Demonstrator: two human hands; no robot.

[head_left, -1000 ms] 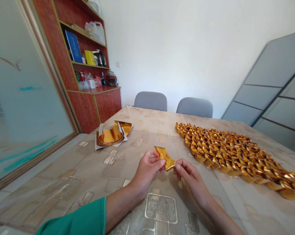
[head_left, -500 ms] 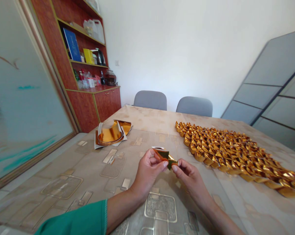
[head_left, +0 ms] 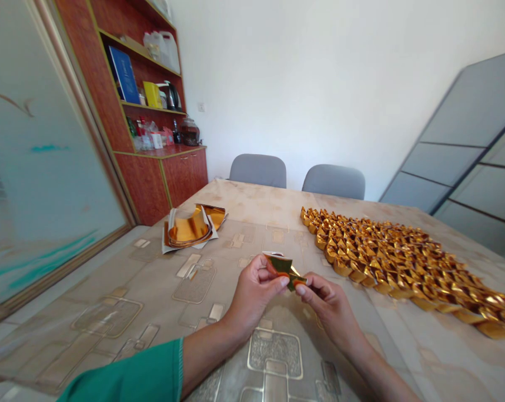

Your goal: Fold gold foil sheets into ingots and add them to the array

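Gold foil folded paper piece pinched between fingers of left hand and right hand, above patterned beige counter.

A patterned beige table bears a spread of folded gold pieces and a gold sheet stack.

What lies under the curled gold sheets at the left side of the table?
Under the gold sheets lie white sheets, their edges sticking out around the gold. Beneath them is the patterned table. How many sheets are stacked is hidden by the top ones.
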